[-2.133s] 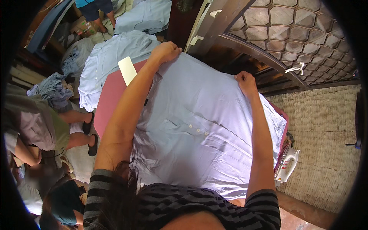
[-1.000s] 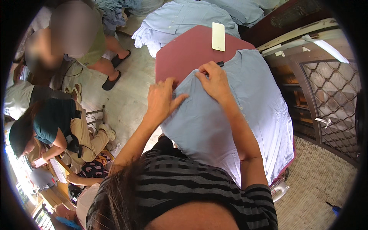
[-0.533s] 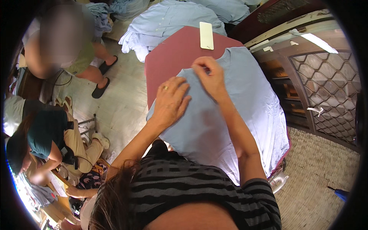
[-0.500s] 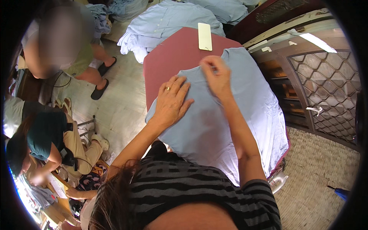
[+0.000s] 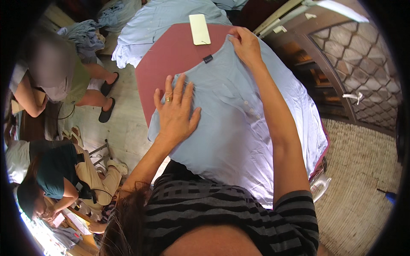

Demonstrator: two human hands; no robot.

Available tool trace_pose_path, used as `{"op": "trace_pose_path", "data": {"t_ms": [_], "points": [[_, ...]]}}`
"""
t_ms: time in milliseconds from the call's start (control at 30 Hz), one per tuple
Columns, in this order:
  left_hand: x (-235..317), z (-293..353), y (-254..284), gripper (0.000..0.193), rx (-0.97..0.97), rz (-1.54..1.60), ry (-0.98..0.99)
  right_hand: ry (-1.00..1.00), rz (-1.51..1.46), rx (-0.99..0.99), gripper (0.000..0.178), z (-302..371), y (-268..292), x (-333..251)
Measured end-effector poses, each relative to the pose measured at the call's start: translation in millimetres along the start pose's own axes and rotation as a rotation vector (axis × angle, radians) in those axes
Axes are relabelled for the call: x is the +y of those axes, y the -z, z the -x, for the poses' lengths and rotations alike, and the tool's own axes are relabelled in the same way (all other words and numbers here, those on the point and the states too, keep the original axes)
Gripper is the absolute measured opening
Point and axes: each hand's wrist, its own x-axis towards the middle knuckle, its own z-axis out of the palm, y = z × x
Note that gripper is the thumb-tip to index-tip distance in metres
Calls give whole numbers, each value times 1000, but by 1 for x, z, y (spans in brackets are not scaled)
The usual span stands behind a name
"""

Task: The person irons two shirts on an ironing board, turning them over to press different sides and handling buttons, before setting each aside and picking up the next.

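A light blue shirt (image 5: 218,115) lies spread over a dark red padded board (image 5: 164,53). It has small buttons down its front and a dark label (image 5: 208,59) at the neckline. My left hand (image 5: 175,109) rests on the shirt's left part, fingers spread, a ring on one finger. At the far edge, my right hand (image 5: 245,45) pinches the neckline of the shirt between thumb and fingers. A cream rectangular card or block (image 5: 199,30) lies on the board just beyond the neckline.
More light blue shirts (image 5: 166,21) are heaped beyond the board. A brown cabinet with a lattice door (image 5: 363,64) stands at the right, above woven floor matting (image 5: 354,170). One person (image 5: 55,72) stands at far left; another (image 5: 55,170) sits bent over below.
My right hand has moved outward to the far neckline and now grips it. The neckline label and the buttons have come into sight. My left hand's fingers have spread; the view has shifted.
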Motion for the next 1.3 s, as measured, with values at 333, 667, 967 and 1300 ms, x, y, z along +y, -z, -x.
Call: {"op": "trace_pose_path", "data": {"t_ms": [333, 667, 967, 1300], "points": [[48, -13, -36, 72, -83, 19, -220, -91, -1050, -250, 29, 154, 171, -165], [157, 13, -48, 71, 40, 182, -428, -224, -1129, -225, 36, 368, 256, -183], [265, 48, -93, 72, -173, 253, -706, -297, -868, 147, 44, 476, 343, -169], [330, 52, -106, 56, -226, 290, -961, -1024, 734, 373, 57, 595, 392, -33]]}}
